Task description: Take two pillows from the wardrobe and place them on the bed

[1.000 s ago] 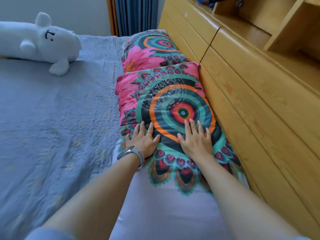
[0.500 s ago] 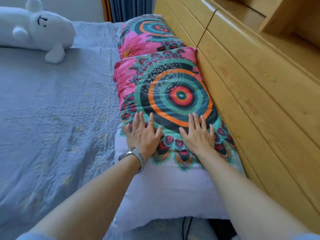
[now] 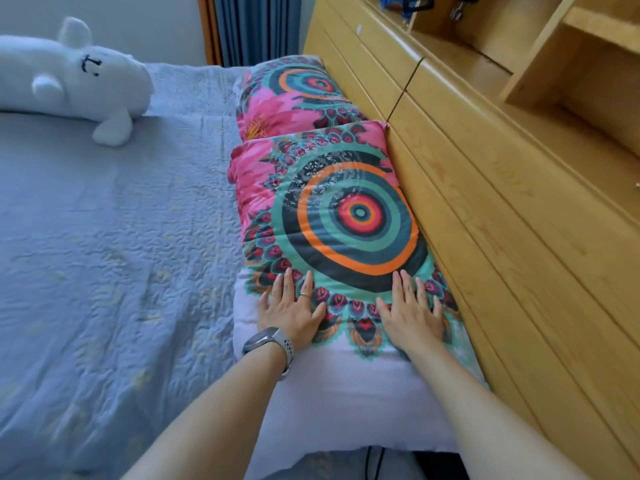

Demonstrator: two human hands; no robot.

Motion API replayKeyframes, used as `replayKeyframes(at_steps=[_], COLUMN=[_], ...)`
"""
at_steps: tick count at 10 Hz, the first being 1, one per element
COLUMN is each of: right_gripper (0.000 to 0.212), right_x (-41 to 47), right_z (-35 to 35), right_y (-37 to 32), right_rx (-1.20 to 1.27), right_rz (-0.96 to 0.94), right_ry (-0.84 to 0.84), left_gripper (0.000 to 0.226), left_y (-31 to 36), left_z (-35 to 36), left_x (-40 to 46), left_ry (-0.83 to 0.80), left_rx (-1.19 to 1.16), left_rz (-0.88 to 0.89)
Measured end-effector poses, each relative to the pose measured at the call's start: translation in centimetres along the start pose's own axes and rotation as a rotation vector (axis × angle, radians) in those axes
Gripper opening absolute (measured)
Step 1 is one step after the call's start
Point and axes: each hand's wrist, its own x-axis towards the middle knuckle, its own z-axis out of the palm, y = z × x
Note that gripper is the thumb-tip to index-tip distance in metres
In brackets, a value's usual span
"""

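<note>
Two pillows with a bright ring pattern in pink, teal and orange lie end to end on the bed (image 3: 104, 254), along the wooden headboard (image 3: 502, 237). On the near pillow (image 3: 346, 216), both my hands rest flat with fingers spread, near its white lower end. My left hand (image 3: 292, 308), with a watch on the wrist and a ring, is on the pillow's left side. Over by the headboard lies my right hand (image 3: 410, 311). The far pillow (image 3: 294, 95) touches the near one's top edge. Neither hand grips anything.
A white plush animal (image 3: 69, 81) lies at the bed's far left. The bed has a blue-grey quilted cover. Blue curtains (image 3: 256, 26) hang beyond the far pillow. Open wooden shelves (image 3: 554, 64) sit above the headboard. A dark cable (image 3: 375, 462) shows at the pillow's near end.
Both hands have slid back along the near pillow, from its ring pattern toward its white lower end, staying flat. The pillows have not moved.
</note>
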Motion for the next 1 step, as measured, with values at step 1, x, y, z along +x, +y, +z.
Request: replayKeyframes(at_steps=[1], right_gripper=[0.071], right_x=[-0.53], right_z=[-3.08], right_y=[-1.23], right_rx=[0.062], right_rz=[0.001], right_ry=[-0.025], left_gripper=[0.073], left_y=[-0.07], left_z=[-2.03], left_x=[-0.75], left_ry=[0.062], left_rx=[-0.032], left_rz=[0.021])
